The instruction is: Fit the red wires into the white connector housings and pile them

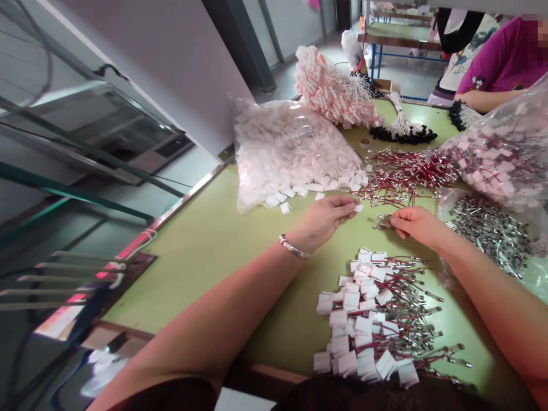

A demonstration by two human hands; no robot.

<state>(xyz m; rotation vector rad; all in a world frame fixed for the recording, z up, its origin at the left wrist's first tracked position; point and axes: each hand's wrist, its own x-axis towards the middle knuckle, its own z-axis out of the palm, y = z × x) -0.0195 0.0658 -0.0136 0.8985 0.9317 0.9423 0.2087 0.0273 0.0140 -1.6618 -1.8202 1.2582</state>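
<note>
My left hand [327, 220] pinches a small white plastic connector housing [358, 208] between thumb and fingertips. To its right, my right hand [409, 221] is closed on short wire leads, whose metal terminals [380, 221] point toward the left hand. The housing and the terminals are apart. Just beyond both hands lies a loose heap of red wire leads [411, 171] with metal ends. Nearer to me is a pile of red leads with white housings [363, 314] on their left ends and metal terminals on their right ends.
A clear bag of white housings [291, 154] spills toward me at the back. Behind it stand a pink-and-white bundle [329, 85] and black-tipped white wires [402, 128]. At right are a bag of metal parts [488, 234] and a bag of wired housings [505, 154]. A person [505, 57] sits beyond.
</note>
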